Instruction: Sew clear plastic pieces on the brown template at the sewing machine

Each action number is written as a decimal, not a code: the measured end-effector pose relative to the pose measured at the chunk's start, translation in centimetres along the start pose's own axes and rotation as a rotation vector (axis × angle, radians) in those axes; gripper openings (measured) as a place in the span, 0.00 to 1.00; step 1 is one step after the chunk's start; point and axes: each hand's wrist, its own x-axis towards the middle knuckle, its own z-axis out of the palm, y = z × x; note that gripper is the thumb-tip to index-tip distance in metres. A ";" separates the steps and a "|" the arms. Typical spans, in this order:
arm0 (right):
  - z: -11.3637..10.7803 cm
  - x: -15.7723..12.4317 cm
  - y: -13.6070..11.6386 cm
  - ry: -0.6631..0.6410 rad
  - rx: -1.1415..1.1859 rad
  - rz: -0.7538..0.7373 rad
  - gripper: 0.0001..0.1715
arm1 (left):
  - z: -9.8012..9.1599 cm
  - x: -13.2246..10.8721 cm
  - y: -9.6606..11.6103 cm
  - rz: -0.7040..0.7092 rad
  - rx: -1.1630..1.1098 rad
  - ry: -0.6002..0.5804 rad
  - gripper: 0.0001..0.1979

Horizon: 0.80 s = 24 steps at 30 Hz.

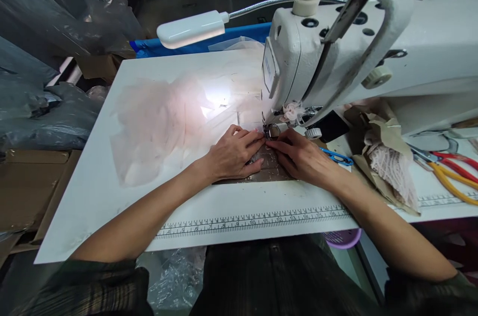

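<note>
A white sewing machine [286, 57] stands over the tabletop, its metal presser foot [272, 130] down between my two hands. Sheer pale pink fabric [157, 127] spreads in loose folds left of the needle area and runs in toward the foot. My left hand [237, 154] lies on the work just left of the foot, fingers stretched and thumb apart. On the other side, my right hand [300, 157] has its fingers drawn together at the fabric edge beside the foot; their grip is partly hidden. Beneath both hands is a brownish machine plate [261, 175].
A white lamp [192, 29] lights the fabric. Right of my right hand lie blue thread snips [337, 157], a dark phone-like slab [333, 127], a paper bundle of pale lace-like strips [392, 164] and yellow-and-red-handled scissors [451, 176]. A printed ruler [254, 223] follows the front edge.
</note>
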 end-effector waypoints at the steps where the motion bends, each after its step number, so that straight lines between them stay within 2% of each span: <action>1: 0.1 0.1 0.0 0.003 -0.013 0.000 0.21 | 0.0 0.0 -0.1 -0.002 0.004 -0.004 0.21; 5: 0.1 0.3 0.2 0.022 0.003 0.023 0.21 | 0.1 0.2 -0.5 -0.022 -0.007 -0.006 0.23; 10: -1.2 0.0 1.1 0.065 0.176 0.068 0.20 | 0.3 0.2 -1.0 -0.038 -0.068 0.014 0.24; 15: -2.2 0.4 1.9 -0.001 0.351 0.194 0.19 | 0.6 0.3 -1.2 -0.048 -0.093 0.032 0.24; 21: -1.6 1.4 2.1 0.133 0.313 0.375 0.26 | 0.6 0.4 -1.2 -0.055 -0.074 0.034 0.26; 24: -1.7 0.8 1.7 0.127 0.347 0.353 0.26 | 0.5 0.3 -1.2 -0.055 -0.079 0.033 0.26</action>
